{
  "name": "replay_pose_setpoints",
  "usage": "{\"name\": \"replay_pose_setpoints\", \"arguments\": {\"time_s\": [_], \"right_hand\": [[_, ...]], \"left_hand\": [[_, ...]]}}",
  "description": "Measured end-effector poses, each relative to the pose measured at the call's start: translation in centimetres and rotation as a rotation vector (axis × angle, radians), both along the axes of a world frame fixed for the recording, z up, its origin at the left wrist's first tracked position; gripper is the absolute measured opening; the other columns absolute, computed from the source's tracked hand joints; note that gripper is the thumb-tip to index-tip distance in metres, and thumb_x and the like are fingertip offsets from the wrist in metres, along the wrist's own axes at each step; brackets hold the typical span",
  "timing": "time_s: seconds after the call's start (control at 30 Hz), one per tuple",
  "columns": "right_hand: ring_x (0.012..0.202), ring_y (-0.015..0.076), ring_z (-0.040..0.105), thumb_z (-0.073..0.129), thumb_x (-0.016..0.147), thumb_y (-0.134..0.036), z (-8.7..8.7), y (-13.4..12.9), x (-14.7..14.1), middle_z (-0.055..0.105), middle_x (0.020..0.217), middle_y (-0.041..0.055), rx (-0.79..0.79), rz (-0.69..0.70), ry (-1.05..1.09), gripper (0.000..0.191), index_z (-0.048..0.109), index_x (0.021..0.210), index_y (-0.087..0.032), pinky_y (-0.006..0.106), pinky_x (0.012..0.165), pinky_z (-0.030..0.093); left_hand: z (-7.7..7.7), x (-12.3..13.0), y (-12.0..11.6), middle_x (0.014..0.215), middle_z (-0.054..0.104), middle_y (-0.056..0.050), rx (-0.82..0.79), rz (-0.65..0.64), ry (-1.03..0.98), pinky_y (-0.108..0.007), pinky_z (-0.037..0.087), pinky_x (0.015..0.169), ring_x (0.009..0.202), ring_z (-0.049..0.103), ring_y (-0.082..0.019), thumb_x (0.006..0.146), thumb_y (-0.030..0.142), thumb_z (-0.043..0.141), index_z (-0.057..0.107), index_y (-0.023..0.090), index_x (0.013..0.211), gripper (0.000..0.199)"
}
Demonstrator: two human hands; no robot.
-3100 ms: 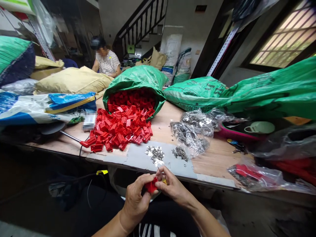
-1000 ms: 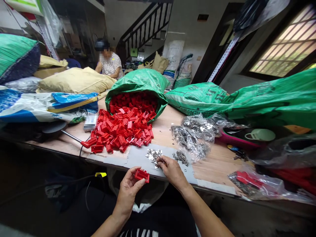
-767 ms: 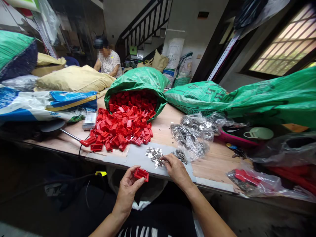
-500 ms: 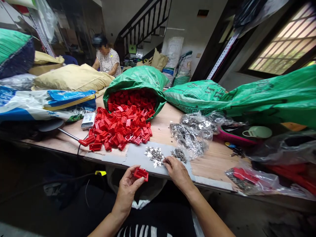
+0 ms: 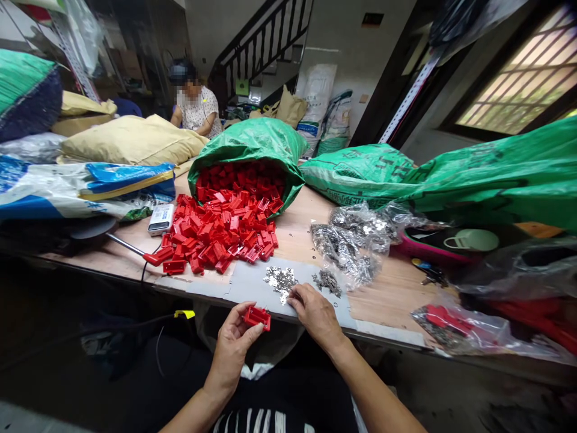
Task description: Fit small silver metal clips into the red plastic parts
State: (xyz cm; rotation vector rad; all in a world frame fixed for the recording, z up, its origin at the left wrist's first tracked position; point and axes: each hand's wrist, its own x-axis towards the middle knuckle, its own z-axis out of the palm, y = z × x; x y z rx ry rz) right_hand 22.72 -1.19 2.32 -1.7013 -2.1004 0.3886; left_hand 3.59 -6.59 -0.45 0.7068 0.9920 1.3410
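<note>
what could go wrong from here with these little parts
The left hand holds a red part just in front of the table, so a slip could drop it off the edge.

The shiny metal pieces lie loose by the right hand; a careless sweep might scatter them or mix them with the darker pile nearby.

The green sack lies open-mouthed, so a bump might spill more red parts.

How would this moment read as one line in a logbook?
Left hand: holds red plastic housing | right hand: at silvery metal pieces, grip unclear | beyond: open green sack, red housings heaped at mouth
</note>
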Motion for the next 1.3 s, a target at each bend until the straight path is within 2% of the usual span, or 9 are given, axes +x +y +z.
{"name": "replay_pose_setpoints", "arguments": {"time_s": [0.17,0.33,0.43,0.53,0.7,0.8,0.97,1.3], "right_hand": [[0.080,0.0165,0.057,0.047,0.086,-0.020,-0.4,0.0,0.4,0.059,0.086,0.0018,0.024,0.026,0.032,0.007,0.053,0.084,-0.023,0.027,0.071,0.042],[0.079,0.0183,0.058,0.039,0.089,-0.020,-0.8,0.1,1.3,0.060,0.086,0.0033,0.037,-0.003,0.158,0.009,0.047,0.092,-0.022,0.030,0.071,0.043],[0.088,0.0192,0.058,0.037,0.089,-0.019,-0.4,0.2,1.8,0.060,0.094,0.0056,0.042,0.053,0.208,0.014,0.050,0.094,-0.021,0.031,0.077,0.043],[0.083,0.0189,0.058,0.040,0.088,-0.020,0.4,0.1,1.9,0.061,0.089,0.0041,0.002,0.061,0.244,0.013,0.052,0.086,-0.021,0.031,0.076,0.043],[0.060,0.0125,0.055,0.046,0.088,-0.026,1.4,-0.9,0.3,0.059,0.078,-0.0006,-0.155,0.047,0.542,0.008,0.051,0.083,-0.021,0.026,0.061,0.043],[0.064,0.0121,0.053,0.051,0.087,-0.029,1.6,-1.4,-1.2,0.057,0.080,-0.0003,-0.201,0.119,0.683,0.010,0.055,0.084,-0.020,0.024,0.060,0.043],[0.076,0.0145,0.052,0.057,0.086,-0.026,1.7,-1.7,-2.8,0.055,0.080,0.0010,-0.189,0.248,0.701,0.012,0.061,0.079,-0.018,0.025,0.070,0.043],[0.073,0.0130,0.051,0.060,0.084,-0.020,1.8,-1.5,-2.0,0.057,0.080,0.0003,-0.219,0.366,0.638,0.004,0.062,0.082,-0.019,0.024,0.067,0.039]], "left_hand": [[0.0,-0.1,0.0,0.098,0.072,-0.005,-0.009,-0.009,-0.027,-0.028,0.051,0.085,0.090,0.066,-0.017,0.068,0.023,0.076,0.062,0.020,0.109,0.044],[1.0,0.0,0.3,0.097,0.071,-0.007,-0.070,-0.035,-0.141,-0.030,0.052,0.081,0.089,0.065,-0.018,0.068,0.023,0.076,0.060,0.018,0.115,0.050],[1.7,0.2,0.6,0.100,0.070,-0.006,-0.081,-0.048,-0.204,-0.027,0.051,0.080,0.090,0.064,-0.017,0.069,0.023,0.075,0.060,0.020,0.119,0.052],[2.1,0.3,1.0,0.101,0.069,-0.005,-0.071,-0.042,-0.243,-0.025,0.050,0.080,0.089,0.064,-0.015,0.069,0.022,0.075,0.061,0.022,0.119,0.052],[2.5,0.4,1.4,0.096,0.070,-0.005,-0.059,-0.068,-0.271,-0.026,0.049,0.079,0.086,0.063,-0.015,0.070,0.021,0.073,0.059,0.021,0.123,0.055],[2.7,0.4,1.5,0.098,0.070,-0.006,-0.064,-0.079,-0.285,-0.027,0.049,0.079,0.087,0.063,-0.015,0.071,0.019,0.073,0.058,0.021,0.125,0.056],[3.3,0.4,1.7,0.093,0.069,-0.005,-0.062,-0.108,-0.319,-0.026,0.049,0.079,0.084,0.063,-0.015,0.071,0.016,0.072,0.063,0.021,0.119,0.049],[3.5,0.3,2.3,0.094,0.071,-0.007,-0.025,-0.182,-0.280,-0.029,0.046,0.083,0.088,0.063,-0.017,0.070,0.016,0.073,0.064,0.019,0.116,0.047]]}}
